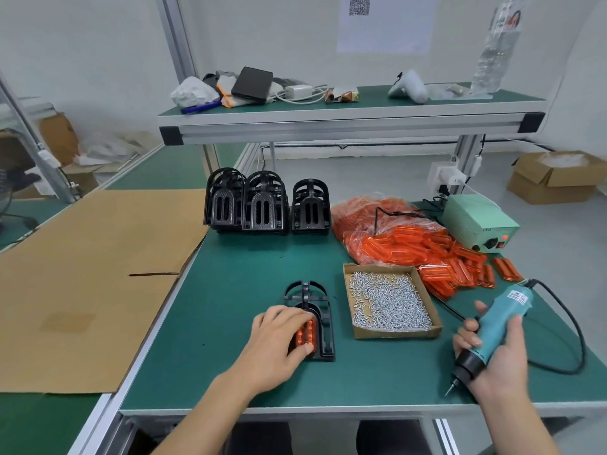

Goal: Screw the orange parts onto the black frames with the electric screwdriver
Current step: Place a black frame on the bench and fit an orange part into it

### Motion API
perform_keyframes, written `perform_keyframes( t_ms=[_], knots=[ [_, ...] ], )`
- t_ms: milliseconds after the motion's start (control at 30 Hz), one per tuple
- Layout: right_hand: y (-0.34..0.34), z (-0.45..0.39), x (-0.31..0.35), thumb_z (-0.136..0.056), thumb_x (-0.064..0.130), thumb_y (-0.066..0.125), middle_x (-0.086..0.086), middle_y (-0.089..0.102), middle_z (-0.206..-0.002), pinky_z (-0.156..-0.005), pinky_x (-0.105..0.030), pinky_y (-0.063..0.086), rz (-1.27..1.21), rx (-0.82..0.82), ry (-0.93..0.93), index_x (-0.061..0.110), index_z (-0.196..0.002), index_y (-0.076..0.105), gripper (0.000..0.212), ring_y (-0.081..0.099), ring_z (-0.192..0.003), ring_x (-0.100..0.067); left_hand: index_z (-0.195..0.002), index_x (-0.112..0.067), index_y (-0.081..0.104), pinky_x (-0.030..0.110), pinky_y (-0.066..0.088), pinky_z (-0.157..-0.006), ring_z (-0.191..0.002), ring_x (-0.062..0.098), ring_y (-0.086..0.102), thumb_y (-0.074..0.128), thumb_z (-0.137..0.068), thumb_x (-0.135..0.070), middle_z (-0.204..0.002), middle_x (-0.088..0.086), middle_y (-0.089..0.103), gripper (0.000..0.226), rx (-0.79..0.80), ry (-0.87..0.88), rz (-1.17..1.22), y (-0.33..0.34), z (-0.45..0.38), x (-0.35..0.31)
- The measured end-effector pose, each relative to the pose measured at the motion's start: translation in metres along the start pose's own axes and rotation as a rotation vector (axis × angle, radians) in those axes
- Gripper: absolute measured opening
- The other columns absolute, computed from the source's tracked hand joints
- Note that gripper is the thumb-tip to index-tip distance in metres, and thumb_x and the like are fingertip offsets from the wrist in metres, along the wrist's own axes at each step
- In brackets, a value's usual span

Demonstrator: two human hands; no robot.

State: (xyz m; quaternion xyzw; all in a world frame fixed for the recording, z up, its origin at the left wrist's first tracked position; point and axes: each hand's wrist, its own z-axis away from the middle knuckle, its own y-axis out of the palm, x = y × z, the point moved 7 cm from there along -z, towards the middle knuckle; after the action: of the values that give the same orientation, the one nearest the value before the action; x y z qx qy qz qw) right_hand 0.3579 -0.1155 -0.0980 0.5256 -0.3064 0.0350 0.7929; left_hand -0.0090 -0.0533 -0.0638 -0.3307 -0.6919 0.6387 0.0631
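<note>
So the person is sitting at a green tabletop point(230, 290) with both hands busy. The left hand point(279, 336) is lying over a black frame point(323, 326) that's flat near the front edge, fingers curled onto the orange part point(306, 333) sitting in the frame's left slot, thumb pressing at its near end. So that grip is closing on the orange part and pinning it in place.

The right hand point(492, 359) is wrapping around a teal electric screwdriver point(492, 330), held off to the right and above the tabletop, tip angling down and left, well apart from the frame. Its black cord point(571, 326) is looping round behind the hand.

Between the two hands, just right of the frame, a shallow cardboard tray point(348, 310) is sitting full of small silver screws point(387, 307). Behind it, a clear bag of orange parts point(387, 224) is spilling loose ones point(460, 261) across the mat. A pale green power supply box point(476, 221) is sitting at the back right with a red light glowing. Stacks of black frames point(262, 205) are standing upright at the back middle. A big flattened cardboard sheet point(82, 274) is covering the neighbouring bench on the left.
</note>
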Motion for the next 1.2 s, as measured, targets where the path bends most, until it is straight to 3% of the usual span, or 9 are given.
perform_keyframes(
  t_ms=[500,633,767,1033,1200],
  knots=[
    [0.000,0.000,0.001,-0.098,0.065,0.052,0.001,0.052,-0.073,-0.047,-0.018,0.040,0.026,-0.005,0.001,0.019,-0.122,0.062,0.053,0.038,-0.051,-0.005,-0.155,-0.026,0.038,0.036,0.033,-0.114,-0.128,0.004,0.022,0.067,-0.082,-0.065,-0.130,-0.018,0.038,0.087,0.303,0.003,0.055,-0.003,-0.031,0.012],
    [0.001,0.000,0.001,-0.098,0.065,0.052,0.001,0.052,-0.073,-0.047,-0.017,0.039,0.027,-0.001,0.004,0.019,-0.121,0.063,0.053,0.038,-0.052,-0.005,-0.149,-0.030,0.045,0.036,0.037,-0.110,-0.123,0.005,0.028,0.063,-0.081,-0.070,-0.125,-0.019,0.041,0.080,0.285,0.028,0.045,-0.005,-0.031,0.009],
    [0.001,-0.001,0.000,-0.097,0.066,0.052,0.001,0.051,-0.073,-0.047,-0.017,0.038,0.023,-0.001,0.009,0.019,-0.119,0.064,0.053,0.037,-0.052,-0.005,-0.148,-0.036,0.044,0.034,0.030,-0.112,-0.127,0.001,0.025,0.060,-0.083,-0.070,-0.131,-0.023,0.041,0.075,0.245,0.043,0.045,-0.004,-0.028,0.009],
    [0.001,-0.001,0.000,-0.098,0.066,0.050,0.002,0.050,-0.072,-0.047,-0.017,0.038,0.028,-0.003,0.012,0.019,-0.118,0.065,0.053,0.037,-0.051,-0.005,-0.140,-0.031,0.051,0.036,0.036,-0.102,-0.117,0.014,0.034,0.068,-0.082,-0.065,-0.124,-0.011,0.048,0.069,0.318,0.080,-0.181,-0.013,-0.039,-0.007],
    [0.002,0.000,0.000,-0.099,0.066,0.049,0.001,0.051,-0.072,-0.047,-0.017,0.038,0.019,-0.009,0.012,0.019,-0.119,0.064,0.053,0.037,-0.051,-0.005,-0.146,-0.027,0.048,0.030,0.045,-0.099,-0.110,0.011,0.047,0.063,-0.083,-0.058,-0.121,-0.015,0.038,0.071,0.280,0.003,0.049,-0.023,-0.036,-0.007]
  ],
)
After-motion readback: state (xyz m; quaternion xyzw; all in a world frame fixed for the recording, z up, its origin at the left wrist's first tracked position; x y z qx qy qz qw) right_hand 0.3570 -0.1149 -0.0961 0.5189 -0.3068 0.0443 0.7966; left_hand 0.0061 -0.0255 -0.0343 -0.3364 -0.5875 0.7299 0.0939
